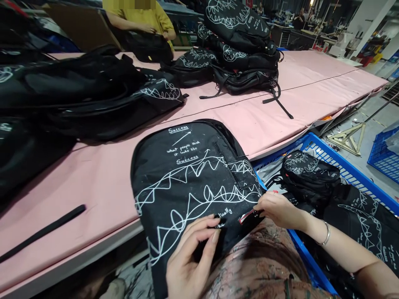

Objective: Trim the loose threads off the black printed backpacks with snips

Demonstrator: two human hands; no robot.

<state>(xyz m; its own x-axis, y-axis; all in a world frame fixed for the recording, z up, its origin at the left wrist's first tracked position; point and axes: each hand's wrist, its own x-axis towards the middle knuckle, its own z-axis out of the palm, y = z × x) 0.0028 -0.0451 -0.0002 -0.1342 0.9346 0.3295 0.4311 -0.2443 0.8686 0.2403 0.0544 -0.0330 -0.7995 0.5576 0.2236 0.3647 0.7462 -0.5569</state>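
A black backpack (pixel 190 174) printed with white scribbles and the word "Success" lies on the near edge of the pink table (pixel 102 178), its bottom hanging over my lap. My left hand (pixel 190 257) pinches the backpack's lower edge, fingers curled on the fabric. My right hand (pixel 277 209), with a bracelet on its wrist, pinches a small red and white tag (pixel 247 216) at the bag's bottom right.
Piles of the same black backpacks lie at the left (pixel 77 91) and back centre (pixel 240 50). A blue crate (pixel 330 155) at my right holds more. A loose black strap (pixel 43 232) lies near left. A person in a yellow shirt (pixel 140 18) works across the table.
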